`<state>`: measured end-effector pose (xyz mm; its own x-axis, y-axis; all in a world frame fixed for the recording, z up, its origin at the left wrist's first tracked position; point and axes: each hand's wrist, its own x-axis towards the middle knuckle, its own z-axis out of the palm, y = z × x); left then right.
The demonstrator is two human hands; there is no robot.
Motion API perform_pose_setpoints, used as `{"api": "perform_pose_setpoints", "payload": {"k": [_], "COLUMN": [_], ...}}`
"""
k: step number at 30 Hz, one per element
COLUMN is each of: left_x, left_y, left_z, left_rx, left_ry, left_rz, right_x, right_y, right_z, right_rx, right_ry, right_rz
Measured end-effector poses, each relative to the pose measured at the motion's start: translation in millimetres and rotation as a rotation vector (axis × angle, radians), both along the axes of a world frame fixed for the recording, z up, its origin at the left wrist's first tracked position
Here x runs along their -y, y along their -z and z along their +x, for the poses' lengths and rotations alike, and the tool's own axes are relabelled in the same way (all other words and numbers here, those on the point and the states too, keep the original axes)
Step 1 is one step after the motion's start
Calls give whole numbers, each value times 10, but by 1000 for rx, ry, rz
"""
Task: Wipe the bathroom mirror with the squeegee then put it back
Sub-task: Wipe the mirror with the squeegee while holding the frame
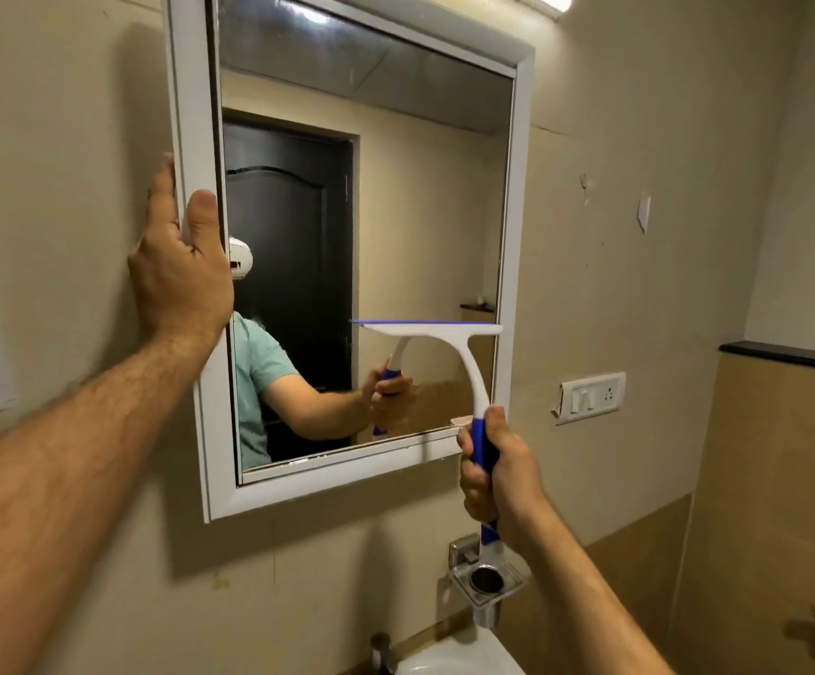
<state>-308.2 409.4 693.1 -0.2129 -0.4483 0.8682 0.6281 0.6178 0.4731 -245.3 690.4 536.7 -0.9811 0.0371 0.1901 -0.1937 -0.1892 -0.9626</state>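
The squeegee (449,343) sits with its blade flat on the glass of the mirror (396,211), low on the right side, blade end just beside the right inner edge of the frame (517,187). The right hand (498,475) is wrapped in a full fist round the blue handle, which runs down past the bottom rail. The left hand (179,265) steadies the left side of the frame — thumb across the front, fingers round the outer edge.

Risks, as I judge them: the blade is nearly at the frame on the right, so a sideways drift would ride one end up onto the rail, lifting the rubber and leaving a streak. The handle crosses the bottom rail, so the rest of the pull down could knock it there and stop the stroke short of the lower strip of glass. Uneven wrist pressure would tilt the blade & skip. The mirror looks like a hinged cabinet door, though that's unclear from here; if so, a hard push could swing it, hence the left-hand brace.

Containers: a chrome wall holder (486,584) hangs below the right hand, approx. under the handle tip — its ring looks empty. Lower still, the basin (464,660) rim shows; contents not visible.
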Motion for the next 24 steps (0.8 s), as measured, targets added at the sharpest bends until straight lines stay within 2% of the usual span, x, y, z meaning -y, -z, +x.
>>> {"api": "perform_pose_setpoints", "payload": {"k": [3,8,15,21,24], "left_x": [-3,11,5,4,5], "left_y": [73,147,176,196,201], "left_z": [3,-20,-12,-30,-23], "left_rx": [4,-11,-24,-20,-33], "left_ry": [5,5,2,2,13], "left_rz": [-7,-12,-22,-23,-19], "right_x": [-12,-32,-36,-52,-63], "right_y": [69,616,170,694,691], "right_z": [-22,84,-12,117,134], "right_rx": [25,98,17,123,120], "right_ry": [-16,-12,-14,-23,-3], "right_rz": [0,21,26,38,44]}}
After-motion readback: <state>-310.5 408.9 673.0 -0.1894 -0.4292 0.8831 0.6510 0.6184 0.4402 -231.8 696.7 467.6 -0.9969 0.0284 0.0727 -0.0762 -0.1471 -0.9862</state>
